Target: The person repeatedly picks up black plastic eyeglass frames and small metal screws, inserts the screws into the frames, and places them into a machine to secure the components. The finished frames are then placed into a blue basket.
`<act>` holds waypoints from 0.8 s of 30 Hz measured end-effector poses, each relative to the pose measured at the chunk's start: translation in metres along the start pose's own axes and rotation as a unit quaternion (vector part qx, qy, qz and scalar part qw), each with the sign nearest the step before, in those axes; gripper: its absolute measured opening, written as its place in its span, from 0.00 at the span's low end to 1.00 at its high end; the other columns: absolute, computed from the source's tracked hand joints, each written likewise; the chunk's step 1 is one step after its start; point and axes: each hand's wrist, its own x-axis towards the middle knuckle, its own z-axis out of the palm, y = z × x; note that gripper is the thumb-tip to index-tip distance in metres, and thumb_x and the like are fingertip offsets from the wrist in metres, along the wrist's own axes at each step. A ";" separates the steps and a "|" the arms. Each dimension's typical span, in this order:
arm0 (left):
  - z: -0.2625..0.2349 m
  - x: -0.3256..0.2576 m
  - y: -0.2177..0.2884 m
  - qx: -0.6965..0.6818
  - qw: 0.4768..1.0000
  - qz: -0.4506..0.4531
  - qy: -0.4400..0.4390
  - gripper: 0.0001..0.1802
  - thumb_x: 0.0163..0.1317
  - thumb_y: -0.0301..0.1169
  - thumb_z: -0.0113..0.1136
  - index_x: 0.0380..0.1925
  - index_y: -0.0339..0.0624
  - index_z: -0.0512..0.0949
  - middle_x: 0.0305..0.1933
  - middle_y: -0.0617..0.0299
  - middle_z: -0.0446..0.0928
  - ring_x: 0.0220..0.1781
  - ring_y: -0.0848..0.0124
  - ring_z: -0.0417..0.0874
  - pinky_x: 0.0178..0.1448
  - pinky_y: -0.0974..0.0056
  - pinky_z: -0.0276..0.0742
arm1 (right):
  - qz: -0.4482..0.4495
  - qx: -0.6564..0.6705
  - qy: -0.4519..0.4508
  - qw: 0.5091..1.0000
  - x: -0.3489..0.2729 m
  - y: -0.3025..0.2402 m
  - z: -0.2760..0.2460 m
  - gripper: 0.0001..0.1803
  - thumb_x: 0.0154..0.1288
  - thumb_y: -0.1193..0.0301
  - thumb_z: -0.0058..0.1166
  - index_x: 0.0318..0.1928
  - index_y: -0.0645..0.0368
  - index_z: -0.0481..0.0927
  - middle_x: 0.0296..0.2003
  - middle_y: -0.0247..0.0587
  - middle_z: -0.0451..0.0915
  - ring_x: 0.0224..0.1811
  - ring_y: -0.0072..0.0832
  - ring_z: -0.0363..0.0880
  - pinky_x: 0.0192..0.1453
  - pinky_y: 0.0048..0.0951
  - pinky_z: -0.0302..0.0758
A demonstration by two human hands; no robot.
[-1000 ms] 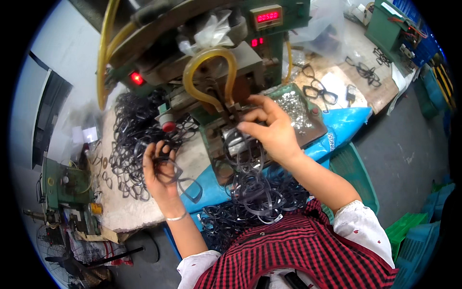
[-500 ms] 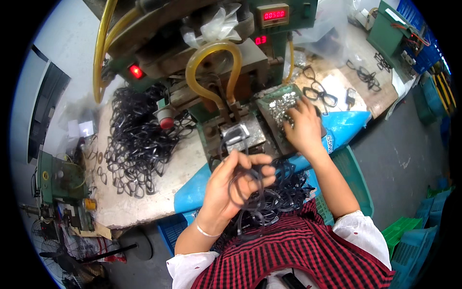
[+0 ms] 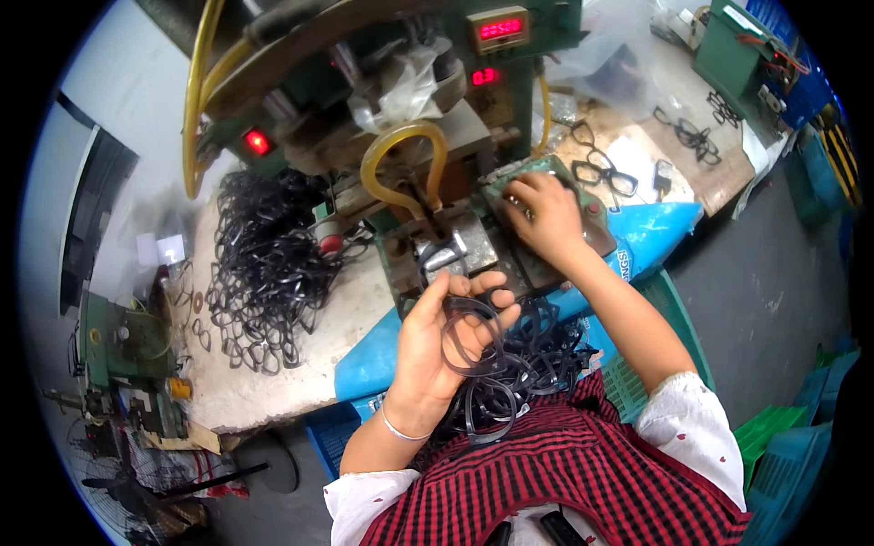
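Left hand [image 3: 421, 353] loosely grasps black spectacle frame [image 3: 475, 371], at press fixture's [image 3: 477, 240] 6 o'clock; right hand [image 3: 546, 218], 2 o'clock: cannot tell if pinching. Risk: slack fingers may drop frame into lap pile [image 3: 544, 341].

The surface [image 3: 255, 396] reaches out on both sides of the press [image 3: 466, 135]. Left of the press, a pile of eyeglass frames [image 3: 264, 264] lies on it; farther left stands a second machine [image 3: 127, 337]. At the press's right side sits a tray [image 3: 599, 235], the right hand [image 3: 551, 216] over it. Farther right of the press, loose frames [image 3: 604, 177] lie on the surface. Before the press is the left hand [image 3: 423, 350], and beside that a heap of frames [image 3: 546, 341]. A basket [image 3: 678, 318] lies before the press, to its right.
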 end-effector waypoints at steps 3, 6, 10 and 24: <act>-0.015 -0.003 -0.003 -0.050 0.996 0.011 -0.067 0.20 0.78 0.45 0.47 0.50 0.39 0.75 0.58 0.42 0.79 0.55 0.47 0.84 0.61 0.42 0.83 | 0.005 -0.045 -0.045 0.998 0.002 0.005 0.021 0.10 0.59 0.67 0.63 0.41 0.53 0.85 0.42 0.41 0.82 0.48 0.44 0.81 0.46 0.44 0.78; -0.010 -0.035 -0.013 0.024 0.996 0.066 -0.045 0.41 0.71 0.51 0.57 0.74 0.37 0.58 0.58 0.36 0.78 0.54 0.40 0.84 0.62 0.39 0.81 | 0.049 0.012 0.015 0.999 -0.013 0.005 0.011 0.09 0.60 0.69 0.63 0.42 0.54 0.86 0.38 0.39 0.85 0.40 0.39 0.83 0.45 0.38 0.79; -0.057 -0.065 0.003 0.196 0.967 -0.074 -0.147 0.41 0.67 0.41 0.64 0.72 0.29 0.59 0.57 0.33 0.78 0.53 0.42 0.85 0.61 0.46 0.81 | 0.308 0.371 0.104 0.870 -0.042 0.018 -0.033 0.07 0.68 0.74 0.60 0.44 0.61 0.86 0.36 0.31 0.86 0.36 0.18 0.81 0.46 0.22 0.76; -0.069 -0.030 0.030 0.441 0.880 0.001 -0.174 0.35 0.69 0.49 0.61 0.61 0.25 0.75 0.42 0.67 0.74 0.45 0.75 0.73 0.51 0.71 0.68 | 0.278 0.294 0.107 0.908 -0.046 -0.004 -0.038 0.07 0.64 0.76 0.63 0.42 0.64 0.86 0.36 0.34 0.86 0.38 0.18 0.81 0.45 0.21 0.76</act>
